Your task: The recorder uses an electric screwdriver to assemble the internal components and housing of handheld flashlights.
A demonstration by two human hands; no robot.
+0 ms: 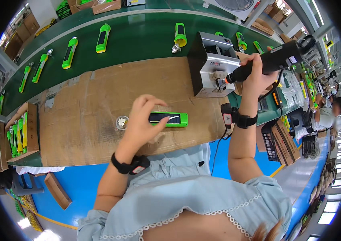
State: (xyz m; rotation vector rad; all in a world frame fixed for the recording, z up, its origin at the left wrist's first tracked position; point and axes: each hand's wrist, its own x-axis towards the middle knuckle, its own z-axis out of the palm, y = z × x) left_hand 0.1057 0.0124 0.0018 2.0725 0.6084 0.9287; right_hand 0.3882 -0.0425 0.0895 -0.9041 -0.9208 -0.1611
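Pinning the green flashlight (169, 119) to the worktop (98, 104), left hand (144, 120) fingers spread flat, right hand (258, 74) fingers clenched around the raised screwdriver (272, 60), fastening apparently unfinished.

One camera sat on the person's head and looked straight down, close over the brown cardboard-covered worktop (98, 100) and the long green conveyor belt (138, 36) behind it (the round fisheye picture bent straight edges near its rim).
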